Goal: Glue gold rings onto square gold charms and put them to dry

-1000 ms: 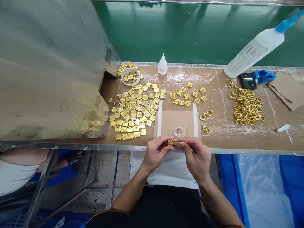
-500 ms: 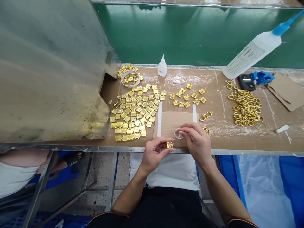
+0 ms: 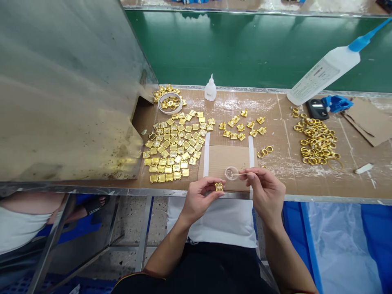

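Observation:
Between thumb and fingers, my left hand (image 3: 198,198) pinches a small gold piece (image 3: 219,186) near the table's front edge. My right hand (image 3: 267,194) grips a thin stick (image 3: 243,174), whose left end reaches into a small clear round dish (image 3: 231,173). The dish rests on a cardboard pad (image 3: 228,157) with white tape strips at both sides. Many flat gold pieces (image 3: 173,141) lie to the left of the pad, several in rows. Behind the pad are more gold pieces (image 3: 240,127), and a few gold rings (image 3: 265,152) lie to its right.
A small white bottle (image 3: 210,90) stands at the back. A tape roll (image 3: 170,103) lies on gold parts beside a metal panel (image 3: 67,94). At the right are a large bottle (image 3: 324,75), a black device (image 3: 317,109) and a ring pile (image 3: 318,141). A person's arm shows lower left.
My right hand has shifted right and slightly toward me, away from the dish, and the thin stick now shows in its fingers. My left hand has barely moved.

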`<state>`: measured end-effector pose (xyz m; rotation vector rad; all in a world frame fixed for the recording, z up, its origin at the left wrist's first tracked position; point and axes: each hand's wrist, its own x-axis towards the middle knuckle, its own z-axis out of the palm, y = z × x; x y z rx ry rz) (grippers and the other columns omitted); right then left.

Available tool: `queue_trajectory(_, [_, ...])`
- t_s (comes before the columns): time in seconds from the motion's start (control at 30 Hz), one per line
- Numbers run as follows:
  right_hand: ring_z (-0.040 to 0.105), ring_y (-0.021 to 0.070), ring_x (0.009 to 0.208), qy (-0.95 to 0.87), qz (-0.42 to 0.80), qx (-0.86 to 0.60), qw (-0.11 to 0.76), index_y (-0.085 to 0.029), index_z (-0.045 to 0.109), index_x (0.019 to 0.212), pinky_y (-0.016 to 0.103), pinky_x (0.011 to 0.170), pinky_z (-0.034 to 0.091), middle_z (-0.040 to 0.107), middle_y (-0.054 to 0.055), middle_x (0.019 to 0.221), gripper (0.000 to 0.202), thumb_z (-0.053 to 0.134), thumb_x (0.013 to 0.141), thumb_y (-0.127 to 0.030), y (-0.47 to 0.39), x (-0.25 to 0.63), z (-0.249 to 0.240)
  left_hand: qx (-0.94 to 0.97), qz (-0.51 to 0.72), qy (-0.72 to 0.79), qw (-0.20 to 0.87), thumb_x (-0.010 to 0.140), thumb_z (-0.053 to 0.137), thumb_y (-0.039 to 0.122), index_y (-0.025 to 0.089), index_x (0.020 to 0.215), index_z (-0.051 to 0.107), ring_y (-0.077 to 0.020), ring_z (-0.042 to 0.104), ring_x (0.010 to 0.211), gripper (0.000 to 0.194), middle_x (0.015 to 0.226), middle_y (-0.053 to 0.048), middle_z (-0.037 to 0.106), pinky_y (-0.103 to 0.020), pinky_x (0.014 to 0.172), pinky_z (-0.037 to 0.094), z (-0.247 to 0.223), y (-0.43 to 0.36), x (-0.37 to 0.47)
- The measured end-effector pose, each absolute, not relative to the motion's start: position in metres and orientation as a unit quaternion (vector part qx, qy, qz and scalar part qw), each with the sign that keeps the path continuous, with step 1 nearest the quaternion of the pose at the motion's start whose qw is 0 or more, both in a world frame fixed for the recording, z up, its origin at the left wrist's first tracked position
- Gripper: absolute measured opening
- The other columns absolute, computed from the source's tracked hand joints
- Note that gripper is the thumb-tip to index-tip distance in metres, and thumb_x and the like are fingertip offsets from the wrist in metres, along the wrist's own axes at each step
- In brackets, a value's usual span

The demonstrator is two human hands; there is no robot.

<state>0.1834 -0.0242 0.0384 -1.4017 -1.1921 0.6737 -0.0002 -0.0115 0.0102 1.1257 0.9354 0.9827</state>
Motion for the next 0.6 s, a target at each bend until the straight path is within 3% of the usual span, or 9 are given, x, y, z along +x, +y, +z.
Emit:
queue_trajectory(0.17, [0.067,0.0132,0.054,-0.479,0.351,-0.570,0.569,-0.023,0.074,0.091,0.024,0.051,0.059,0.079,0.003,0.080,0.016,0.069,0.098,-0.036,-0.037,0.167,0.050,0.503,0.435,0.406,0.627,0.080,0.086,0.040,0.014,0.099,0.079,-0.0183,0.076,0.076,0.033,0.097,-0.012,0.082,-0.026,0.072,0.065,0.009,-0.011,-0.001])
queue_trajectory(0.37, [0.076,0.0175,0.067,-0.482,0.393,-0.556,0.551,-0.022,0.074,0.092,0.024,0.055,0.064,0.080,0.004,0.081,0.019,0.066,0.100,-0.038,-0.039,0.156,0.047,0.494,0.445,0.397,0.632,0.082,0.084,0.043,0.014,0.101,0.078,-0.0206,0.079,0.081,0.035,0.095,-0.011,0.082,-0.027,0.072,0.066,0.008,-0.012,-0.002])
queue_trajectory(0.6, [0.076,0.0148,0.067,-0.489,0.400,-0.541,0.555,-0.024,0.075,0.095,0.020,0.057,0.064,0.081,0.003,0.084,0.014,0.065,0.101,-0.032,-0.038,0.154,0.043,0.487,0.442,0.400,0.639,0.080,0.085,0.043,0.014,0.101,0.077,-0.0209,0.079,0.081,0.036,0.092,-0.010,0.081,-0.028,0.076,0.066,0.006,-0.013,-0.001])
